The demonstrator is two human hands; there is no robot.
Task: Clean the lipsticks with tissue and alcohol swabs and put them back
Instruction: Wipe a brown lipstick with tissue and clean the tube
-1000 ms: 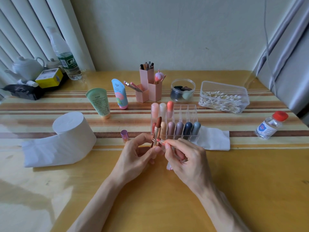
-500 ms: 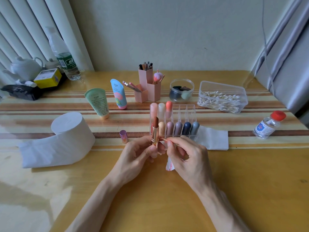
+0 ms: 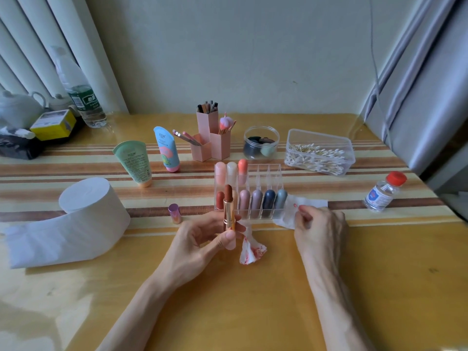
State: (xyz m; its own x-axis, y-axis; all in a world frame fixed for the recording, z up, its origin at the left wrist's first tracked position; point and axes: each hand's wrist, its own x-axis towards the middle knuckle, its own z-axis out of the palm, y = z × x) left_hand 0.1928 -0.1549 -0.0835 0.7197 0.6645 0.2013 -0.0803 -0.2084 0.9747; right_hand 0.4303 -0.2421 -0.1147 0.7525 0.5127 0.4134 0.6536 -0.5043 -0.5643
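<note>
Fingers, L hand: pinching lipstick by stiff case; R hand curled at tissue, hold unclear. Soft, smeary bullet; grip case only.

The yellow wooden bench, striped brown and cream across its far half, carries a clear lipstick rack near its middle. A flat tissue lies against the rack's right side, and well beyond it stands a red-capped alcohol bottle. Behind the rack to the right sits a clear swab box. Straight behind it are a round jar and a pink pen holder. Behind it to the left stand a blue tube and a green tube. Near the rack's left stands a purple cap, and well left of that is a partly unrolled paper roll. In front of the rack lies a crumpled tissue, stained red. Far behind and to the left are a water bottle, a yellow box, a teapot and a black packet.
</note>
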